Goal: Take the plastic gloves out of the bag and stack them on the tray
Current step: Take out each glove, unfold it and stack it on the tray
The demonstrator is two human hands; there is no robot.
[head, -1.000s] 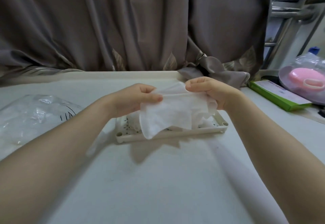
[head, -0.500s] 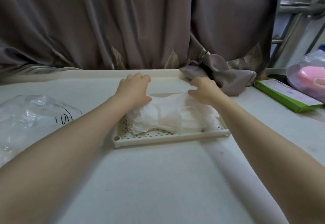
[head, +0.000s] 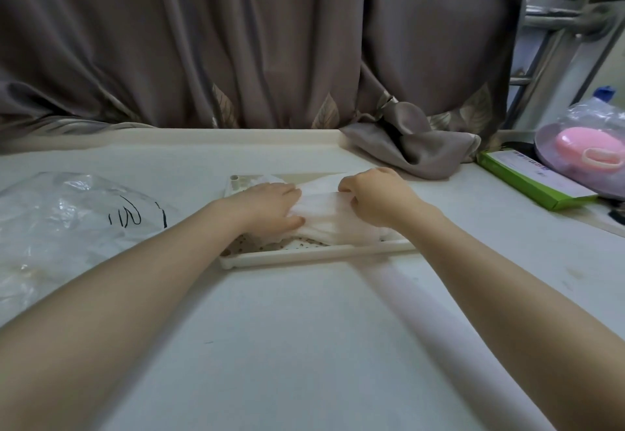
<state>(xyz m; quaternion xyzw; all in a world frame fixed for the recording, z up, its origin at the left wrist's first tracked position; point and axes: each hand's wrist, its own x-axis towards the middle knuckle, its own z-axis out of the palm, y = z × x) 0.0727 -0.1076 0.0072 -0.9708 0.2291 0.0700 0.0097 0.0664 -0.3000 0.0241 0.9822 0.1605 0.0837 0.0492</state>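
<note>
Gloves: plastic gloves [head: 324, 217], thin and whitish, lie in a loose crumpled pile on the tray at the centre of the frame, between the two hands; their edges spill toward the tray's right side.
Tray: white perforated tray [head: 314, 255] sits flat on the table just above frame centre; its near rim and a strip of dotted floor show below the pile, and a small upright peg stands at its far left corner.
Left hand: left hand [head: 270, 206] lies palm down on the left part of the pile, fingers stretched out fairly straight and pointing toward the right, thumb along the lower edge; it presses the gloves and does not curl round them.
Right hand: right hand [head: 375, 197] rests on the right part of the pile with its back to the camera and its fingers bent down into the plastic; whether they pinch a fold or only push on it I cannot tell.
Bag: clear plastic bag [head: 64, 224] with black line markings lies crumpled at the left of the frame, well apart from the tray.
Table: pale table [head: 304, 346] fills the lower half of the frame.
Curtain: brown curtain [head: 257, 38] hangs across the top, one end bunched on the table at the right.
Right edge: a green box [head: 531, 180] lies flat, with a wrapped pink item [head: 585, 150] just beyond it.
</note>
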